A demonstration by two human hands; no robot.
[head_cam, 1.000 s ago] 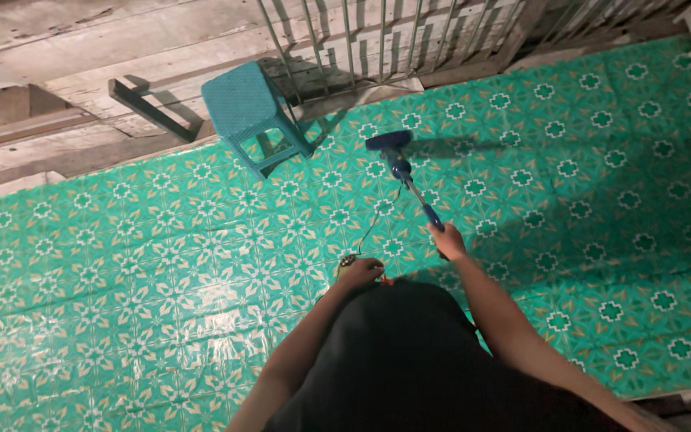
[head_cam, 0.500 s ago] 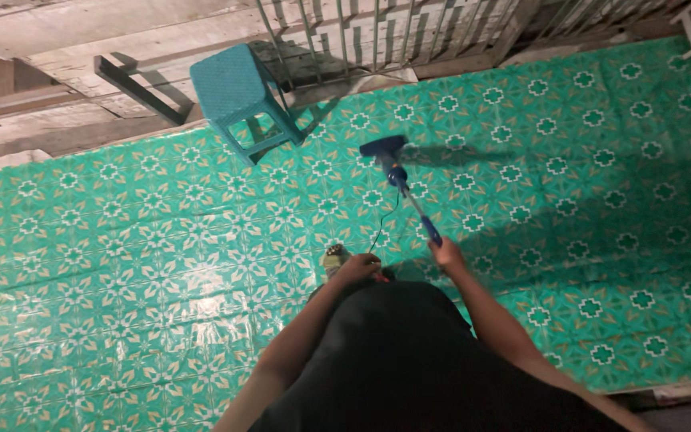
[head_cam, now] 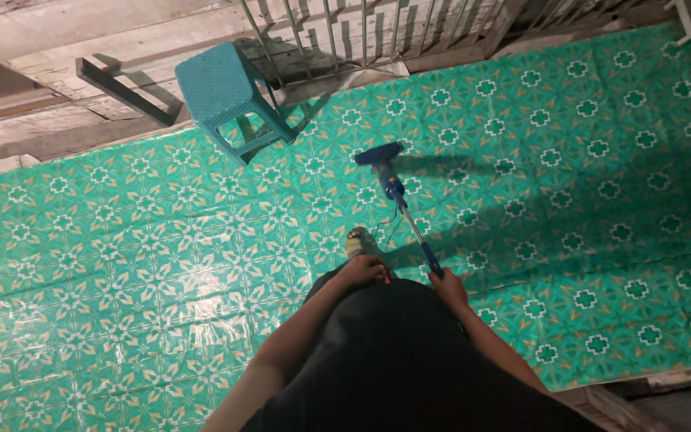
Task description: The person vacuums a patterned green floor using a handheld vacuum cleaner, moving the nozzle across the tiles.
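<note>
The right hand [head_cam: 448, 286] is closed around the upper end of a blue long-handled floor tool [head_cam: 400, 200], held at the grip just below the dark blue sleeve of the shaft. The shaft is seen slanting away from the hand, up and to the left in the view. Its flat blue head [head_cam: 378, 153] is set on the floor sheet, well ahead of the body.

The left hand [head_cam: 364, 270] is held in front of the torso, fingers curled; whether anything is actually gripped in it cannot be told. A thin dark cord [head_cam: 394, 226] is seen hanging from the shaft down toward this hand. A small pale object [head_cam: 356, 239], too blurred to name, is observed on the floor just beyond the left knuckles.

The floor is covered by a glossy green patterned vinyl sheet [head_cam: 121, 264], with light glare recorded at lower left. A teal plastic stool [head_cam: 221, 88] stands at the sheet's far edge, left of the tool head. Behind it, grey metal railing bars [head_cam: 345, 32] and weathered wooden planks [head_cam: 57, 120] are noted.
</note>
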